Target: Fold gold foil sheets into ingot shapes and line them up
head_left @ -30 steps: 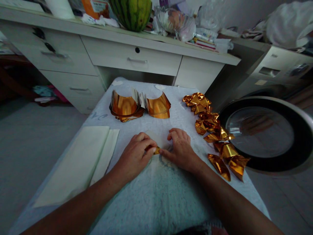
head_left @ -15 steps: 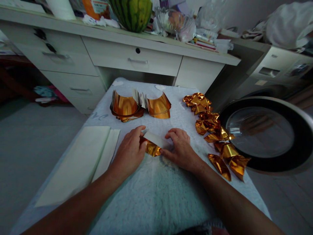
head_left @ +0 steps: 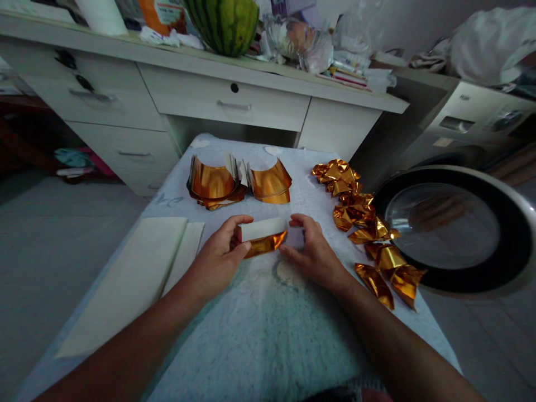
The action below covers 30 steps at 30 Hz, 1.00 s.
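A sheet of gold foil paper (head_left: 263,244), partly folded with its white side turned up along the far edge, lies across the middle of the padded cloth. My left hand (head_left: 226,245) pinches its left end between thumb and fingers. At the right end, my right hand (head_left: 312,248) is open, thumb and fingers apart; its thumb tip is at the foil's near corner, and I cannot tell if it touches. Beyond my hands stand two stacks of curved gold foil sheets, a left stack (head_left: 213,181) and a right stack (head_left: 270,184).
Folded gold foil pieces (head_left: 355,209) trail down the right side of the cloth-covered table (head_left: 268,335). White paper sheets (head_left: 125,279) lie at left. Behind is a drawer counter (head_left: 234,106) with a watermelon (head_left: 221,25). A washing machine's open round door (head_left: 452,282) borders the right edge.
The foil paper has turned so its right end points farther away, and its white edge lies more level. My right hand's fingers have moved slightly off to the right.
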Motion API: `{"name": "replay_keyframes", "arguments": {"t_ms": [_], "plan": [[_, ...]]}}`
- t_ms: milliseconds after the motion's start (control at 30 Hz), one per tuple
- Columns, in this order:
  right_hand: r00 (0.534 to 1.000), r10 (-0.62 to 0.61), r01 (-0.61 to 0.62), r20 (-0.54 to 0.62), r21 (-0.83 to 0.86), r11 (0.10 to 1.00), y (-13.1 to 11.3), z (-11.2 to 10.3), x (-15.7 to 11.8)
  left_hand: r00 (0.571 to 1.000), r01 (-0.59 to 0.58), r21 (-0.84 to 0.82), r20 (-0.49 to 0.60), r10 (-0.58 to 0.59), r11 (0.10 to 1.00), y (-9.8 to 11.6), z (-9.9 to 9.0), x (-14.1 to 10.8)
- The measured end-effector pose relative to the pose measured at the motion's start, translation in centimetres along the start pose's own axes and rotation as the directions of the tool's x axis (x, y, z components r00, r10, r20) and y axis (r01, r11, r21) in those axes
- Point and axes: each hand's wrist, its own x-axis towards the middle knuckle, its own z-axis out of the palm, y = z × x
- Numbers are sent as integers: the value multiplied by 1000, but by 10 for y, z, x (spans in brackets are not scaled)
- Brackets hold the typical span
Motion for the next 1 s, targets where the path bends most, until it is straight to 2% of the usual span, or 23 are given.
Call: {"name": "replay_keyframes", "arguments": {"t_ms": [100, 200, 300, 367, 467, 600, 700, 833, 1000], "plan": [[993, 120, -115, -1, 268, 956, 4, 1, 2, 1000, 29, -100, 4, -29, 995, 5, 1, -1], [984, 161, -180, 82, 521, 835, 4, 1, 3, 997, 78, -164, 16, -76, 983, 12, 2, -4], [969, 182, -249, 169, 668, 701, 0, 0, 3, 994, 108, -203, 28, -105, 973, 18, 4, -7], [958, 193, -285, 210, 706, 649, -2, -1, 3, 993, 115, -222, 52, -106, 968, 18, 6, -7], [958, 202, -286, 204, 725, 627, -5, -1, 4, 992, 105, -200, 85, -89, 974, 13, 9, -7], [960, 219, -275, 174, 723, 634, -4, 0, 5, 995, 28, -146, 99, -14, 989, 7, 10, -9], [961, 227, -264, 155, 756, 599, -2, 0, 5, 992, -27, -117, 116, 41, 993, 9, 10, -13], [963, 233, -249, 132, 768, 590, -2, 1, 6, 973, -168, 85, 172, 152, 982, 14, 9, -18], [971, 197, -232, 134, 725, 648, -2, 3, 6, 922, -384, 364, 104, 373, 848, 10, 11, -20]]}}
